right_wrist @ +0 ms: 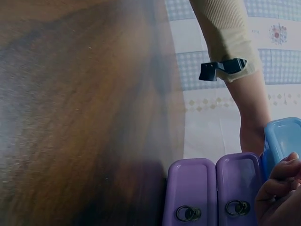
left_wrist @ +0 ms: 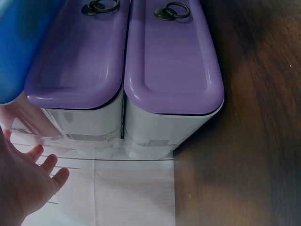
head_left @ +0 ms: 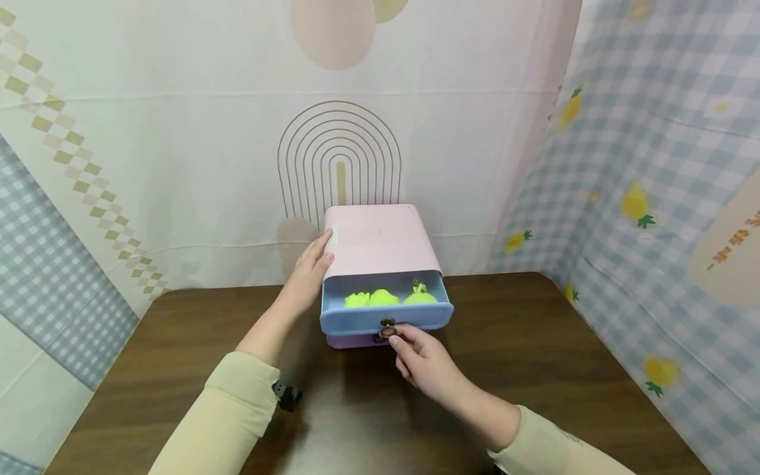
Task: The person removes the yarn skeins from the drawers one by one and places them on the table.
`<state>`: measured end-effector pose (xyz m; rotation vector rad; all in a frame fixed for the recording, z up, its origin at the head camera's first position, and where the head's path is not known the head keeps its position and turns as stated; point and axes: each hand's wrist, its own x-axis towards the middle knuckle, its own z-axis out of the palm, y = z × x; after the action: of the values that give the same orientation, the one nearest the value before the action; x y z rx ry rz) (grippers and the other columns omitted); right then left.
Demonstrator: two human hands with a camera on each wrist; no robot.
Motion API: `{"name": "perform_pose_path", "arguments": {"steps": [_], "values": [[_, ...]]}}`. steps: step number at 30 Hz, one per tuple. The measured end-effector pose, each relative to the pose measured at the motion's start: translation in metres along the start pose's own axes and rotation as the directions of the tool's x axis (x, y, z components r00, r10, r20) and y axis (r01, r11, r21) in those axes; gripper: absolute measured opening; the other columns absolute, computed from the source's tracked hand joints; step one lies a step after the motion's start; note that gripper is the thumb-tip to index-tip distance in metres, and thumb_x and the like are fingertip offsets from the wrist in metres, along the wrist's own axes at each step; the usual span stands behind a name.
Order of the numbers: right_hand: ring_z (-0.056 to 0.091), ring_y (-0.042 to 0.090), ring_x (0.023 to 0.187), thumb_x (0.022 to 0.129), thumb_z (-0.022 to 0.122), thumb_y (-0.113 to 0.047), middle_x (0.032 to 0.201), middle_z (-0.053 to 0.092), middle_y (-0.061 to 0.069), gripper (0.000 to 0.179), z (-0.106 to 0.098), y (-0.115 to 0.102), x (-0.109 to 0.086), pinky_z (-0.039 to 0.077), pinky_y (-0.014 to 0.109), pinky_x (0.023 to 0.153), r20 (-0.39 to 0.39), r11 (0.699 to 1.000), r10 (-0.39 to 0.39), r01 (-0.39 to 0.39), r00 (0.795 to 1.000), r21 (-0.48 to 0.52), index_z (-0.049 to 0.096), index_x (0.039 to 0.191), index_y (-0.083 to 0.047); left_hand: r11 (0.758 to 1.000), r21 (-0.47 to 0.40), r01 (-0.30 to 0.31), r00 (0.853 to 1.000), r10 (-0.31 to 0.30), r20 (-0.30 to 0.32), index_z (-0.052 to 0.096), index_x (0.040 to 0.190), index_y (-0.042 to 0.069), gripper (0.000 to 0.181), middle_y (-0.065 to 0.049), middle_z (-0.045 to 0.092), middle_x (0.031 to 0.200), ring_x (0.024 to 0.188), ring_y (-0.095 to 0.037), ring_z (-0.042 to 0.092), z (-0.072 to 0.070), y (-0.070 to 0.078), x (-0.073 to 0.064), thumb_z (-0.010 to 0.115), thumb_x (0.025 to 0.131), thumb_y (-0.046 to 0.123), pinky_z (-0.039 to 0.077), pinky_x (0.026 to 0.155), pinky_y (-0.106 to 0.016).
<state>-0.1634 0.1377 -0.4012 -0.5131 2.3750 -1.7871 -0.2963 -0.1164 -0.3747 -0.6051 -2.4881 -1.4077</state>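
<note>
A pink-topped drawer cabinet stands at the back of the table, its blue top drawer pulled partway out. Inside lie bright yellow-green items, one with a knotted tip; their kind is unclear. My right hand pinches the dark metal ring pull on the blue front between thumb and forefinger. Against the cabinet's left side rests my left hand, fingers extended. Below the blue drawer, two purple drawers with ring pulls are closed, as the left wrist view shows.
The brown wooden table spreads out in front and to both sides. Behind it hangs a white patterned cloth, and a blue checked cloth lines the right side. A black strap device is on the left wrist.
</note>
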Motion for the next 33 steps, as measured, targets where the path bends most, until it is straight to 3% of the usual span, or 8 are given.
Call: {"name": "perform_pose_path", "arguments": {"steps": [7, 18, 33], "values": [[0.038, 0.008, 0.041, 0.105, 0.050, -0.024, 0.053, 0.046, 0.000, 0.028, -0.001, -0.002, -0.013, 0.035, 0.024, 0.038, 0.013, 0.999, 0.008, -0.008, 1.000, -0.043, 0.062, 0.120, -0.004, 1.000, -0.011, 0.000, 1.000, 0.000, -0.009, 0.027, 0.159, 0.021, 0.057, -0.011, 0.025, 0.161, 0.148, -0.034, 0.019, 0.002, -0.001, 0.000, 0.035, 0.106, 0.039, 0.016, 0.116, -0.058], [0.038, 0.007, 0.042, 0.105, 0.049, -0.026, 0.054, 0.045, -0.001, 0.031, -0.003, -0.002, -0.027, 0.036, 0.025, 0.039, 0.047, 1.000, -0.007, 0.008, 0.999, -0.027, 0.062, 0.125, -0.005, 0.999, -0.015, 0.030, 1.000, -0.030, 0.006, 0.025, 0.159, 0.025, 0.057, -0.010, 0.023, 0.162, 0.149, -0.035, 0.016, 0.000, 0.000, 0.000, 0.034, 0.105, 0.041, 0.016, 0.114, -0.061], [0.041, 0.007, 0.044, 0.104, 0.051, -0.024, 0.057, 0.048, 0.001, 0.032, -0.004, -0.003, -0.033, 0.039, 0.025, 0.041, 0.060, 0.999, 0.025, -0.024, 0.998, -0.021, 0.060, 0.124, -0.001, 0.999, -0.033, 0.021, 1.000, -0.020, 0.016, 0.023, 0.159, 0.026, 0.059, -0.009, 0.021, 0.163, 0.149, -0.035, 0.015, 0.001, -0.002, 0.000, 0.034, 0.104, 0.045, 0.015, 0.113, -0.064]]}}
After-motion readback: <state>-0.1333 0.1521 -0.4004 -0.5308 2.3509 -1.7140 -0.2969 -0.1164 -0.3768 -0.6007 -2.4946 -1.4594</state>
